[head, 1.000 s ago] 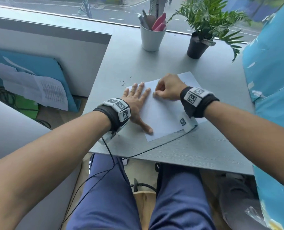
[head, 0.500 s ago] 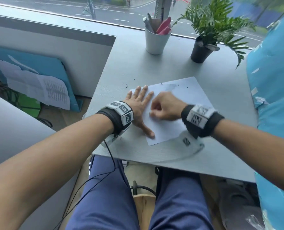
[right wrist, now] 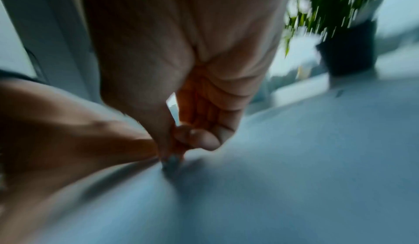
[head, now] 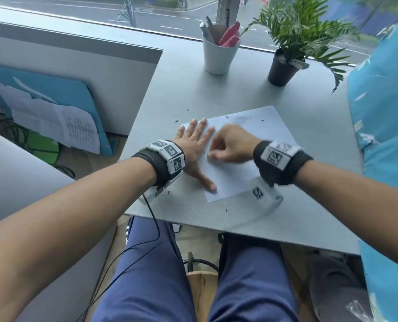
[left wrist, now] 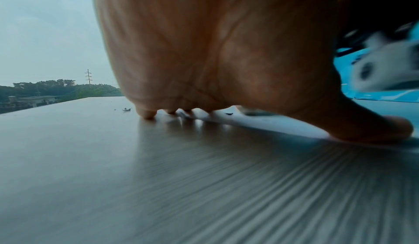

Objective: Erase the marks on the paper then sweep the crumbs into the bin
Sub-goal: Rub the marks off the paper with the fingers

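Place: an office-like desk spot by a window, sitting above street level.
Worktop: a grey worktop (head: 309, 217) is running right up to the window sill.
Stationery: a white pen cup (head: 218, 55) is holding markers and pink-handled tools at the far edge.
Greenery: a small potted plant (head: 295, 45) in a black pot is standing just beside the cup.
Divider: a grey partition panel (head: 81, 73) is closing off the worktop's left side.
Papers: printed sheets (head: 61, 122) are leaning against a blue board (head: 81, 94) on the floor.
Outside: a road (head: 95, 10) with lane markings is showing through the glass; trees and a pylon are showing in the left wrist view.
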### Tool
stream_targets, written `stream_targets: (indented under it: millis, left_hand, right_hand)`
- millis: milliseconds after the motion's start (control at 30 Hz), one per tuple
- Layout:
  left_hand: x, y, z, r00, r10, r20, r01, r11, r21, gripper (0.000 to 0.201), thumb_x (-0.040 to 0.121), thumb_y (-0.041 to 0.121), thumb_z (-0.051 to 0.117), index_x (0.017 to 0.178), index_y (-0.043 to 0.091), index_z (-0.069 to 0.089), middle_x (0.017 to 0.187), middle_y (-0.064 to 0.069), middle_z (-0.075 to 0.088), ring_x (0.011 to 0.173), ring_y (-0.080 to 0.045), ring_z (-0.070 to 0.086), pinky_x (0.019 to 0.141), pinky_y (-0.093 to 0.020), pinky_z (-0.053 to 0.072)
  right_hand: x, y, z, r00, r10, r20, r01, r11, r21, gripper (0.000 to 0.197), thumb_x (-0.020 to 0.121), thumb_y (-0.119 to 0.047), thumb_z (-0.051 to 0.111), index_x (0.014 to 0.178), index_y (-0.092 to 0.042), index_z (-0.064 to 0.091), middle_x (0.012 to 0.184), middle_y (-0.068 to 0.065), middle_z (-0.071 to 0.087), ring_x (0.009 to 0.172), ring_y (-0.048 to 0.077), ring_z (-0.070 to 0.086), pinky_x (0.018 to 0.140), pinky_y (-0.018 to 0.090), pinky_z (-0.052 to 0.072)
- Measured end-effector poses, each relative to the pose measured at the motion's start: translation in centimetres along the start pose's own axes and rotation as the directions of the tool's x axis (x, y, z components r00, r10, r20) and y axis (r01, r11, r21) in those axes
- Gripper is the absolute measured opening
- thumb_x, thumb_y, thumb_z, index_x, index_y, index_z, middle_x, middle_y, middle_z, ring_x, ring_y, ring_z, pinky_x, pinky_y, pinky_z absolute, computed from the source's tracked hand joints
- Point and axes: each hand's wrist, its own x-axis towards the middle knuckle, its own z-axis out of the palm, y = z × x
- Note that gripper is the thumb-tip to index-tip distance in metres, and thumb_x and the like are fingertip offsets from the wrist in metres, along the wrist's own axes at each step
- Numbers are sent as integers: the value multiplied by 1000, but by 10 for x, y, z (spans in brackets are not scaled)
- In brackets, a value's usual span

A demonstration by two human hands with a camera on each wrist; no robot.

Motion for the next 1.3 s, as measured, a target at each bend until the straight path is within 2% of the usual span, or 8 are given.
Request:
stream_targets:
  millis: [133,300,467,667,833,1033,1167,1300]
  left_hand:
    - [-2,1,-3,1000,-11,11,11,1000,-11,166,38,93,67,151,20,-29,156,-6,-38,143,-28,-36,119,-50,-16]
    - [-1,2,-1,1000,-10,5,10,1000,16,167,36,93,67,151,20,-29,156,-6,-39,143,-29,-35,118,-50,-17]
    - [-1,1,0,1000,-7,-12,7,1000,-11,166,36,94,67,152,20,-27,157,-5,-37,143,-28,-35,118,-48,-18]
    - [-1,2,0,1000,-1,-19,2,1000,11,165,39,93,68,152,20,-28,156,-7,-38,143,-29,-34,118,-49,-17]
    - [0,0,0,1000,-4,-19,4,1000,-17,167,36,95,66,152,18,-27,157,-5,-36,144,-28,-34,117,-46,-19]
    - [2,0,2,1000,-4,-14,4,1000,4,167,37,95,65,151,19,-30,155,-4,-40,142,-26,-37,111,-44,-23]
    - [2,-2,2,1000,12,-11,-12,1000,-15,167,35,97,63,151,21,-30,155,-2,-40,142,-26,-37,114,-44,-22]
    - [4,-4,4,1000,16,1,-16,1000,4,167,34,98,62,151,22,-30,155,-1,-41,142,-25,-38,113,-43,-22]
  right_hand:
    - [21,15,-15,981,77,-178,-74,997,21,19,81,-23,65,81,-7,76,75,5,74,66,17,64,64,21,46]
    - [-21,-16,18,996,-42,85,35,996,84,8,81,-20,69,76,-16,75,65,-7,67,55,0,57,55,13,44]
    - [21,15,-11,976,100,-195,-88,994,68,17,80,-26,69,82,-11,78,78,5,75,69,15,65,65,19,45]
    - [-19,-17,19,997,-30,67,23,994,105,11,79,-20,68,73,-13,76,67,-1,71,60,11,63,57,22,51]
    - [19,11,-7,967,135,-214,-113,987,114,17,79,-25,69,78,-11,77,73,3,72,67,15,63,64,20,46]
    - [-13,-18,19,999,30,25,-32,994,101,15,78,-19,67,73,-8,74,67,3,71,59,14,63,56,25,51]
    - [13,6,-7,961,192,-197,-167,977,133,19,80,-24,68,81,-7,77,79,8,75,72,18,67,63,19,45]
    - [-5,21,-22,930,281,-238,-250,956,154,16,83,-27,69,79,-12,74,78,3,71,75,13,61,71,21,46]
